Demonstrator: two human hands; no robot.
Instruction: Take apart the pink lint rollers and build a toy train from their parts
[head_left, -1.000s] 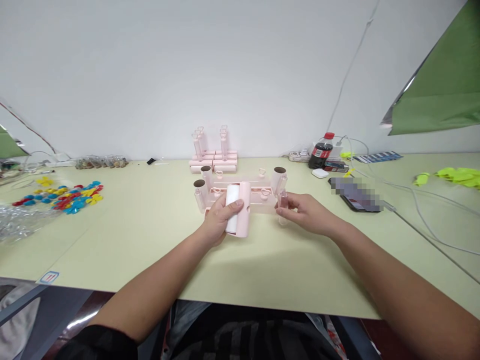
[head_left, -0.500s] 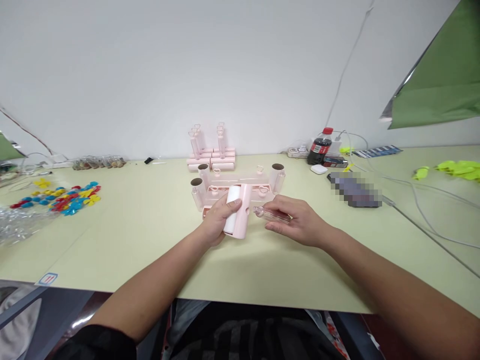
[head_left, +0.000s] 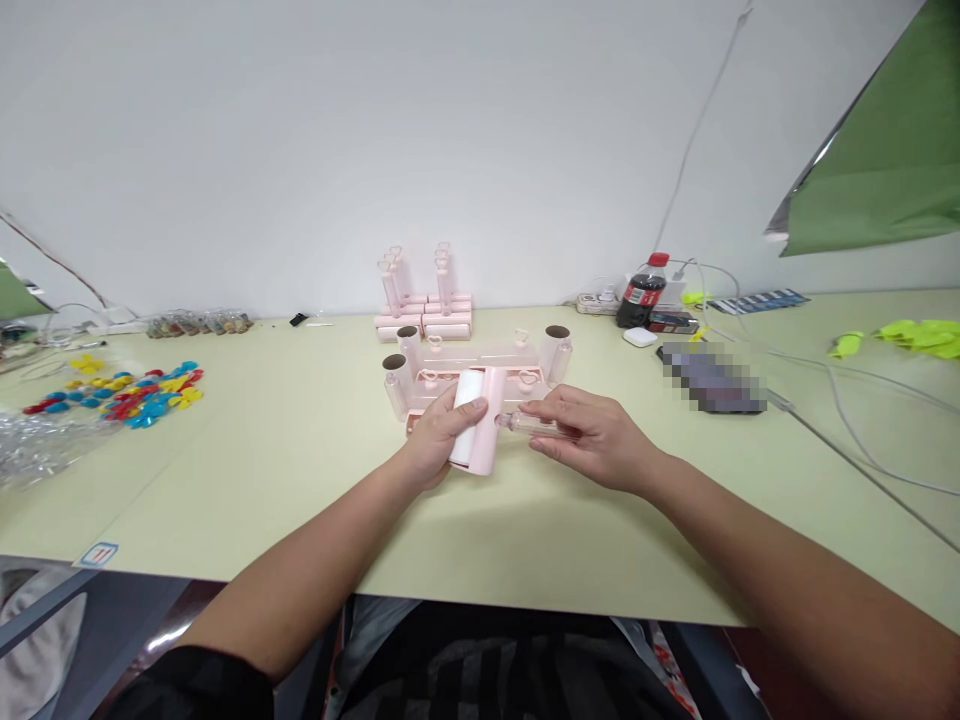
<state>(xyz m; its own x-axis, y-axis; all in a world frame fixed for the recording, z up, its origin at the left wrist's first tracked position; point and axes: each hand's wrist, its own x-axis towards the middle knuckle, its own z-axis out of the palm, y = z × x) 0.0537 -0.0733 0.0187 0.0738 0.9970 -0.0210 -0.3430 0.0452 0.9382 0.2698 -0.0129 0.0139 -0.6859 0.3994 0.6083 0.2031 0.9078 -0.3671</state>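
Note:
My left hand (head_left: 433, 442) is closed around a lint roller head (head_left: 489, 440), a pink holder with a white roll, tilted above the table. In my right hand (head_left: 600, 435) is a clear pinkish lint roller handle (head_left: 534, 426), pinched between thumb and fingers. Its narrow tip points left and meets the round hole in the side of the pink holder; how deep it sits I cannot tell. Just beyond my hands lie pink parts with heart-shaped loops (head_left: 527, 378), amid upright white rolls (head_left: 556, 345) with brown cores.
Against the wall stand several pink lint rollers (head_left: 448, 325) with upright handles. A cola bottle (head_left: 642, 292), a white case (head_left: 640, 338), a blurred dark object (head_left: 712, 378) and cables are at right. Colourful plastic pieces (head_left: 150, 395) and clear wrapping (head_left: 52, 450) lie at left.
My right hand has brought the handle leftward, closing the gap between its tip and the hole in the roller head. My left hand keeps its hold almost unmoved.

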